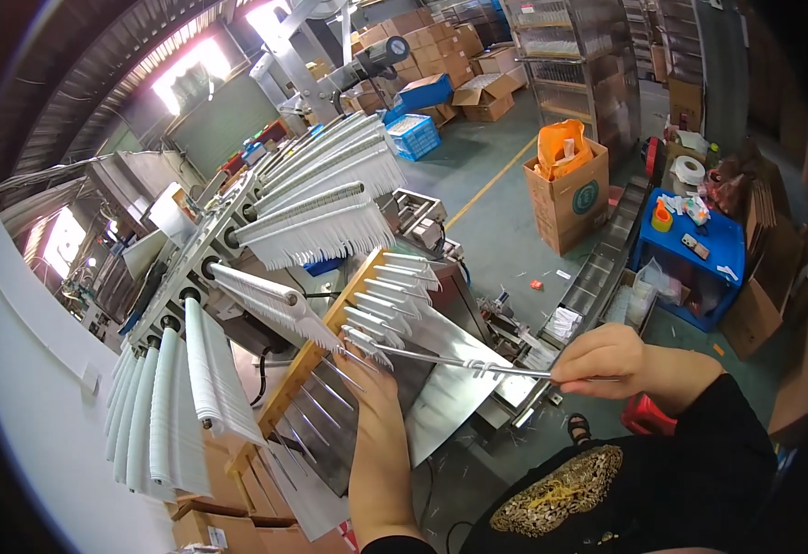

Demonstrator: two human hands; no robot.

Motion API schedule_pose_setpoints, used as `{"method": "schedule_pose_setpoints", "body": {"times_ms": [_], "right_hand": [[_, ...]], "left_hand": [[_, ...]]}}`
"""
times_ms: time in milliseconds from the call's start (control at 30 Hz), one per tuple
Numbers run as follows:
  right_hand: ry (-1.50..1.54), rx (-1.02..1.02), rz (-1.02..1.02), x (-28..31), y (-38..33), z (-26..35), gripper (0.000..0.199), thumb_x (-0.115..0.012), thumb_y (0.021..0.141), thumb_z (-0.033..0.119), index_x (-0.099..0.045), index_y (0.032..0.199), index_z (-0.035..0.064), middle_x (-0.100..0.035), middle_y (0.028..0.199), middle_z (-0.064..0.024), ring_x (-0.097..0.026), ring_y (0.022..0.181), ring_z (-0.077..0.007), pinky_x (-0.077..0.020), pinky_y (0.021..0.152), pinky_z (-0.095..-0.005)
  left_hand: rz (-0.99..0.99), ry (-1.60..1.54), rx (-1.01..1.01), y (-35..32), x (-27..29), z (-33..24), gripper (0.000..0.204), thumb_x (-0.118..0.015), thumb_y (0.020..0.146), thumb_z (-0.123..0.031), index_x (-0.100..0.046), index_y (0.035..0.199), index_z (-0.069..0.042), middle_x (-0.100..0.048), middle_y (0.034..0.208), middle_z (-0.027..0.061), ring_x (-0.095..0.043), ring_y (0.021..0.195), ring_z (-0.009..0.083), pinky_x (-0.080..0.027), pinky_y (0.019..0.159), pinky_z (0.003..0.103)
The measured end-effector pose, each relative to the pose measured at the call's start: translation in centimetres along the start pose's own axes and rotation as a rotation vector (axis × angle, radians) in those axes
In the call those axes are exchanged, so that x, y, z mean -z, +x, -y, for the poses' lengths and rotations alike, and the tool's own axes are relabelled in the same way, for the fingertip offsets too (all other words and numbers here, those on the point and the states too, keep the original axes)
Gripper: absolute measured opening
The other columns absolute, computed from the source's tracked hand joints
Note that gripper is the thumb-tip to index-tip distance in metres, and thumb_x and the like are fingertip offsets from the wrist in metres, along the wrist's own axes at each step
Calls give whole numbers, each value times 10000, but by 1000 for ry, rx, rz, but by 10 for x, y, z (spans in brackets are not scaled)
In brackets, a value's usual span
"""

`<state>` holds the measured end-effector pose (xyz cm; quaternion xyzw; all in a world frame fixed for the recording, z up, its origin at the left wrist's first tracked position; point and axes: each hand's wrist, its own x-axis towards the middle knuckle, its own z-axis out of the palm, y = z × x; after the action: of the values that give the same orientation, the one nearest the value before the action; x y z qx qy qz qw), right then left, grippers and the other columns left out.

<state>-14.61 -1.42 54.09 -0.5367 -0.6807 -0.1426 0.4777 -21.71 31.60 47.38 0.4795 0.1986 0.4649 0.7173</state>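
Note:
My right hand (607, 363) is closed around one end of a thin metal rod (524, 372), which runs leftward to the rack. A few thin white pieces (482, 367) hang along that rod. My left hand (371, 374) is at the rod's far end, its fingers bent among white pieces and partly hidden there. Beside it is a wooden bar (279, 402) with several metal rods sticking out. The rods on its upper part carry white pieces (404, 291); lower ones, such as the rod (330, 392), are bare.
To the left, a machine carries several thick rods densely hung with white pieces (321, 226). A sloping metal sheet (459, 360) lies below my hands. Right of it are a narrow conveyor (607, 263), a carton (565, 198) with an orange bag, and a blue table (699, 268).

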Motion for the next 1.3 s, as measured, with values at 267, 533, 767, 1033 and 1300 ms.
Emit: {"method": "schedule_pose_setpoints", "body": {"times_ms": [267,533,767,1033,1300], "right_hand": [[-59,33,18,-31,34,-8,190,-674,745,83,-613,914,23,-616,785,-88,-611,651,-213,-498,538,-283],[-126,48,-65,-21,10,-12,198,-689,723,60,-615,903,24,-625,805,-97,-617,649,-219,-504,538,-288],[-77,-62,-62,-7,-4,-3,218,-688,722,45,-626,931,22,-630,791,-92,-618,631,-207,-491,515,-278],[-159,22,-44,-23,7,-17,213,-678,741,74,-623,943,32,-621,814,-79,-614,643,-218,-491,527,-289],[-120,-31,-119,7,-19,-12,226,-683,727,45,-625,945,27,-635,805,-105,-627,644,-214,-496,525,-278]], "left_hand": [[58,-146,70,-4,7,2,246,-391,893,-140,-469,1098,-28,-506,1090,72,-508,960,163,-406,842,300],[9,54,28,-65,-18,-5,339,-420,881,-152,-442,1198,-34,-430,1215,89,-362,1192,187,-208,1027,306],[76,-23,30,25,-16,10,300,-427,874,-200,-498,1123,-49,-543,1100,66,-527,1008,184,-412,879,315],[36,167,58,-50,-47,-2,195,-464,842,-102,-507,1009,-12,-503,1058,91,-495,970,195,-390,867,314],[14,99,-14,-10,-23,30,291,-412,779,-28,-497,1057,-36,-501,1025,62,-472,953,157,-362,871,265]]}}
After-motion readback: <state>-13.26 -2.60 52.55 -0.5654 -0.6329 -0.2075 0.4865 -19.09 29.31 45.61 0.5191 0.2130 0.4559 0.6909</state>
